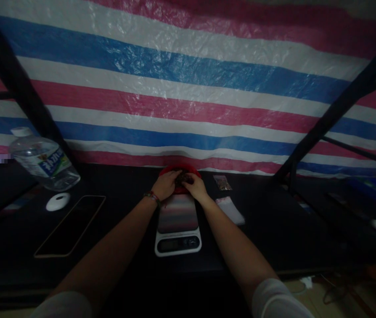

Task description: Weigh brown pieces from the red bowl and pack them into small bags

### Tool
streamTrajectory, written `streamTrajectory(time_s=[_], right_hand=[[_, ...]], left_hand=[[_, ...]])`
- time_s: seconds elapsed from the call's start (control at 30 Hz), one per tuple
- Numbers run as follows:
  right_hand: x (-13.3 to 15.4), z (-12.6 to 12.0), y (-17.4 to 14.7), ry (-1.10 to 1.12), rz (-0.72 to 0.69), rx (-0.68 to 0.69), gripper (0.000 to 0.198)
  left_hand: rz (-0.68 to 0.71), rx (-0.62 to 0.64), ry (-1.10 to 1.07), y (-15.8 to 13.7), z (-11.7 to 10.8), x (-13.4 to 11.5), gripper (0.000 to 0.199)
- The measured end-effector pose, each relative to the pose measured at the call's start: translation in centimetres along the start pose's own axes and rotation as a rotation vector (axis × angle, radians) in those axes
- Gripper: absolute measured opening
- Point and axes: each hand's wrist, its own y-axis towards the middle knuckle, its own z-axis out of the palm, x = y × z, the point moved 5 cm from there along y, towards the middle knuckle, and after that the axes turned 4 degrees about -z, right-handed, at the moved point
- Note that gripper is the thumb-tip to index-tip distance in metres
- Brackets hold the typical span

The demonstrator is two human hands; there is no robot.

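Note:
Both my hands reach into a red bowl (pixel 166 169) by the striped sheet, behind a kitchen scale (pixel 178 225). Inside lies a heap of small dark brown pieces (pixel 182 177), too dim to name closely. My left hand (pixel 166 184), with a braided bracelet at the wrist, dips in from the left, its fingers bent against the pieces. From the right, my right hand (pixel 197 186) has thumb and fingers drawn together on them. The fingertips are partly hidden among the pieces. The scale has a white base and a shiny platform; its display looks dark.
Right of the bowl lie a small filled clear bag (pixel 223 182) and a stack of flat clear bags (pixel 230 210). On the left are a phone (pixel 70 227), a white mouse (pixel 58 201) and a large plastic bottle (pixel 44 161). Dark slanted posts (pixel 332 112) flank the black table.

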Motion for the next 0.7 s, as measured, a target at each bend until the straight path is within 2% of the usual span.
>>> streamTrajectory(time_s=[0.13, 0.4, 0.5, 0.6, 0.7], right_hand=[[0.0, 0.2, 0.0, 0.017, -0.023, 0.025, 0.035], [0.1, -0.1, -0.1, 0.08, 0.018, 0.007, 0.033], [0.1, -0.2, -0.1, 0.084, 0.02, 0.001, 0.033], [0.1, -0.2, -0.1, 0.072, -0.008, -0.006, 0.033], [0.0, -0.4, -0.1, 0.035, -0.015, -0.029, 0.034]], left_hand=[[-0.022, 0.031, 0.045, 0.0, 0.0, 0.2, 0.051], [-0.128, -0.013, 0.097, 0.2, -0.3, 1.8, 0.048], [-0.07, -0.021, 0.025, 0.2, -0.4, 1.5, 0.05], [0.011, 0.043, -0.032, 0.1, 0.0, 0.9, 0.051], [0.003, 0.051, -0.061, -0.1, 0.1, 1.0, 0.052]])
